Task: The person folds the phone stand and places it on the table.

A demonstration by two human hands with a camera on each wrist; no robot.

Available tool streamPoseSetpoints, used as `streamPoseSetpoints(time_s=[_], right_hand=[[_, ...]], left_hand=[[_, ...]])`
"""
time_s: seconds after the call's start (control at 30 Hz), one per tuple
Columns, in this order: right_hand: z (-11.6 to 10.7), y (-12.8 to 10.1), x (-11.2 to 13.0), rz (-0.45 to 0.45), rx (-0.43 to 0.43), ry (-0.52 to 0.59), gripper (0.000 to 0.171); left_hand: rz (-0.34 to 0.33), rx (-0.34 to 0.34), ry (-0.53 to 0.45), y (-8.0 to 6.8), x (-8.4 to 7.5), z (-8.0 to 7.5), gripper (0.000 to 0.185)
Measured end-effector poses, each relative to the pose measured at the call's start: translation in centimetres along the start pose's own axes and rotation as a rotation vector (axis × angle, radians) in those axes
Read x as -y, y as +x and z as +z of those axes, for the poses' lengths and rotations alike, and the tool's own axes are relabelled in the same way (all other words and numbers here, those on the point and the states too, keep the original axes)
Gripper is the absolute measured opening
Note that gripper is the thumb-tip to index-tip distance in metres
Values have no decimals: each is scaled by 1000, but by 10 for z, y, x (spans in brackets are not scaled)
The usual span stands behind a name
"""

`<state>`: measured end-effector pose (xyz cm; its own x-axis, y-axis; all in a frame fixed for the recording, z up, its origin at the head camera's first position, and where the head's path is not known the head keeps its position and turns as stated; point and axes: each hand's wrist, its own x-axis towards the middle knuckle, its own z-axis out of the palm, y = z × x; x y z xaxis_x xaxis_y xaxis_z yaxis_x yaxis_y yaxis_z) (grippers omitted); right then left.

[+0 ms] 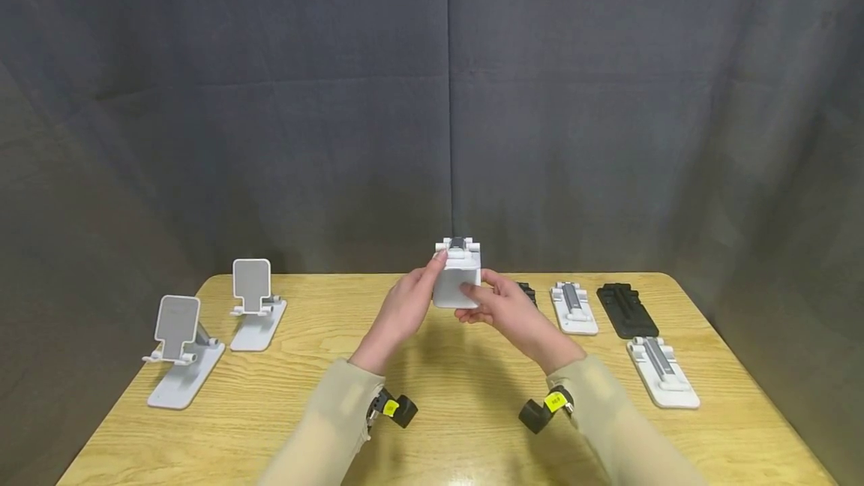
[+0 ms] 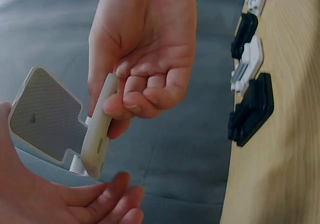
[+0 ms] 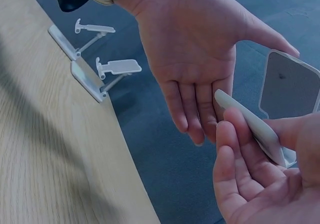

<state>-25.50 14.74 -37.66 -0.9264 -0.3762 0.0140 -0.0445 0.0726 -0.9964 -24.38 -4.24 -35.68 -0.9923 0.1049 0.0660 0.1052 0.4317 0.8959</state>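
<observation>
Both hands hold up a white phone stand (image 1: 447, 292) with a grey pad, above the far middle of the table. My right hand (image 1: 516, 319) grips its base, thumb in front and fingers curled behind, as the left wrist view shows. The left hand (image 1: 400, 310) is on the stand's other side. In the right wrist view its thumb reaches the edge of the grey-padded plate (image 3: 290, 86), and its fingers stretch out nearly straight beside the base (image 3: 255, 126). The plate is swung away from the base at an angle.
At the left of the wooden table (image 1: 304, 418), two white phone stands (image 1: 178, 321) (image 1: 252, 285) stand unfolded. At the right lie folded stands: white ones (image 1: 574, 310) (image 1: 664, 375), a black one (image 1: 628, 311), and another black one (image 1: 529, 292) partly behind my right hand. Dark curtains (image 1: 324, 133) hang behind.
</observation>
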Motion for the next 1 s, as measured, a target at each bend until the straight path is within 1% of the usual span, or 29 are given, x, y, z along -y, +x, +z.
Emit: streamPoseSetpoints(time_s=[0.13,0.27,0.4,0.47,0.57,0.77,1.0], right_hand=[[-1,1,2,8,1,1,45],[-1,2,5,27,-10,44,45],[-1,2,11,56,-8,113,62],[0,2,14,72,-1,125,70],[2,2,16,97,3,112,75],[5,1,16,139,-31,75,77],[5,1,15,146,-32,57,76]], left_hand=[[33,22,-58,2,1,0,86],[59,8,-108,3,3,0,80],[67,-8,-123,4,4,0,78],[64,-9,-124,4,4,1,79],[61,-5,-128,1,4,2,79],[57,-9,-132,0,9,5,80],[89,-9,-154,-1,14,7,76]])
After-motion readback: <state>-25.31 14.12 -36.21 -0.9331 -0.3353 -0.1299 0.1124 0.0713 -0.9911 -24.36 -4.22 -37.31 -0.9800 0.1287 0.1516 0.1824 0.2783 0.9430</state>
